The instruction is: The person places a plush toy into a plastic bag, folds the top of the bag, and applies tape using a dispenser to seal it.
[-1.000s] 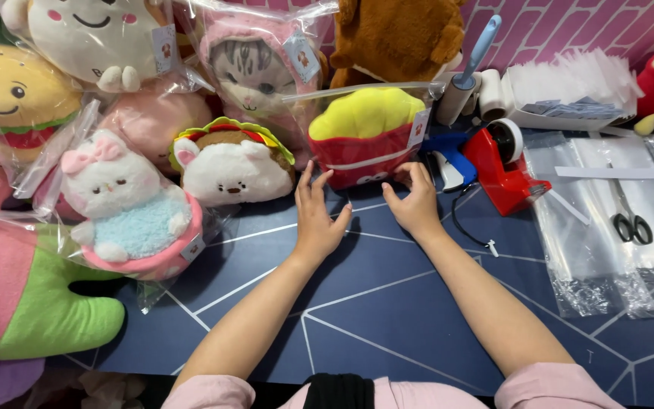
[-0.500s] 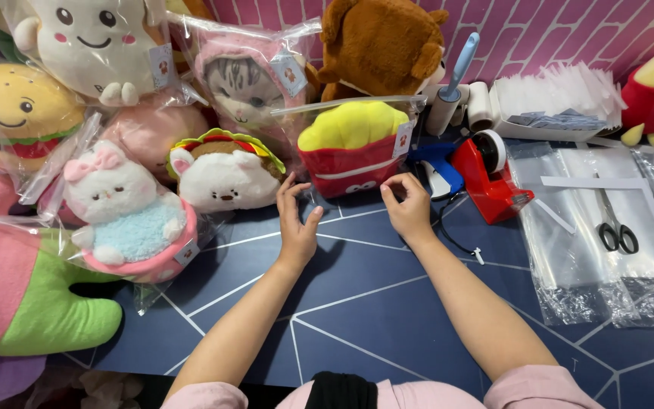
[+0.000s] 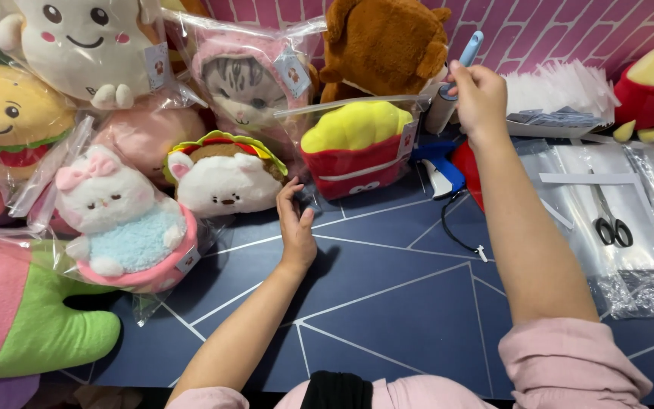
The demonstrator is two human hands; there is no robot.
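A yellow-and-red fries plush (image 3: 353, 148) in a clear plastic bag stands at the back of the dark blue table (image 3: 387, 303). My left hand (image 3: 295, 227) lies flat on the table, its fingertips touching the bag's lower left corner. My right hand (image 3: 478, 95) is raised to the right of the plush. Its fingers are closed around a light blue-handled tool (image 3: 471, 44) that sticks up from among the things at the back. My right forearm hides most of a red tape dispenser (image 3: 465, 165).
Bagged plush toys crowd the left and back: a white bunny (image 3: 126, 227), a taco-shaped one (image 3: 225, 178), a burger (image 3: 9, 121), a brown bear (image 3: 387, 45). Scissors (image 3: 611, 226) lie on clear plastic bags (image 3: 637, 280) at the right. A black cord (image 3: 456, 231) crosses the table.
My right hand has left the bag's front edge and risen up and right to the blue-handled tool. My left hand stays at the bag's corner. The camera has moved closer.
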